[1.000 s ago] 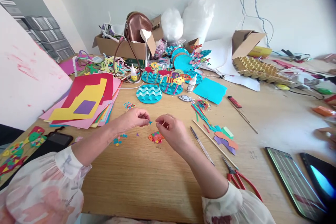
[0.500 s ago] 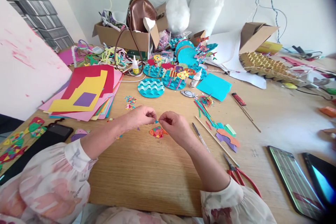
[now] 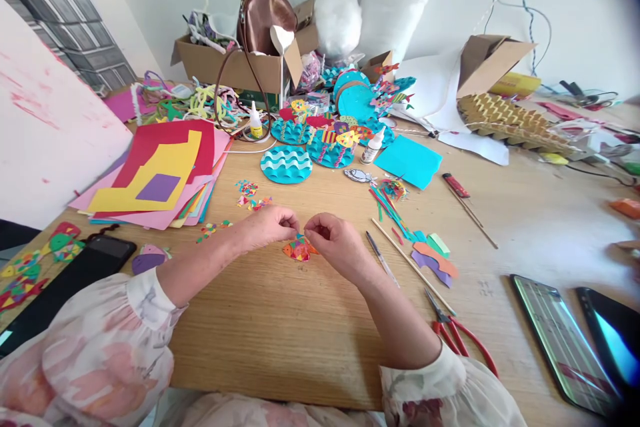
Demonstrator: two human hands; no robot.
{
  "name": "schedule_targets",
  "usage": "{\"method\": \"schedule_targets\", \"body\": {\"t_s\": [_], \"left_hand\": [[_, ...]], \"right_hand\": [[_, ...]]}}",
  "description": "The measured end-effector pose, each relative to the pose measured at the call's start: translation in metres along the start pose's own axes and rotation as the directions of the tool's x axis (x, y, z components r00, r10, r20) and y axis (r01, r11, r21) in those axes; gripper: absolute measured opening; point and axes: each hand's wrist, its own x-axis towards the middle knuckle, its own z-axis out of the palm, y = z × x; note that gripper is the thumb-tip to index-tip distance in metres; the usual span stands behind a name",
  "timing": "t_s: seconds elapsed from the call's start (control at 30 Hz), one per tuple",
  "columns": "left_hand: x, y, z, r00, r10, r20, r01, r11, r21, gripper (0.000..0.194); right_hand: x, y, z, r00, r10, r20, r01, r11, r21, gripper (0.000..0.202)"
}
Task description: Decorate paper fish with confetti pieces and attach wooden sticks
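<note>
A small paper fish [image 3: 300, 250], covered in red, orange and green scraps, lies flat on the table just below my fingertips. My left hand [image 3: 274, 223] is closed in a pinch at the fish's upper edge. My right hand [image 3: 333, 240] faces it, thumb and fingers also pinched, close over the fish's tail side. A tiny blue paper piece [image 3: 300, 236] shows between both sets of fingertips, against the top of the fish. The fingers partly cover that piece and the fish's tail.
Paper scraps [image 3: 254, 202] lie beyond my left hand, with stacked coloured sheets [image 3: 170, 160] farther left. On the right are a pen [image 3: 381, 257], a wooden stick [image 3: 413, 267], red-handled scissors [image 3: 450, 330] and a phone [image 3: 560, 340]. Glue bottles [image 3: 373, 147] and blue wave decorations [image 3: 286, 173] stand behind.
My hands have come slightly lower, bringing the blue piece down to the fish's top edge. Both hands stay pinched, and the view has shifted a little.
</note>
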Motion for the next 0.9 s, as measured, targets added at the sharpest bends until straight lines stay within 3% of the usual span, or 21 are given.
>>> {"method": "schedule_targets", "body": {"t_s": [0.67,0.77,0.9], "left_hand": [[-0.005,0.001,0.006,1.0,-0.014,0.022,0.014,0.999,0.033,0.01],[-0.011,-0.005,0.006,0.997,0.03,-0.077,-0.022,0.994,0.106,0.01],[-0.026,-0.013,0.01,0.97,0.154,-0.19,-0.079,0.933,0.351,0.009]], "right_hand": [[-0.004,0.002,0.006,0.989,0.097,0.116,-0.091,0.995,-0.05,0.014],[-0.005,0.003,0.008,0.981,0.142,0.134,-0.137,0.989,-0.05,0.015],[-0.007,0.004,0.013,0.96,0.219,0.174,-0.206,0.974,-0.089,0.017]]}}
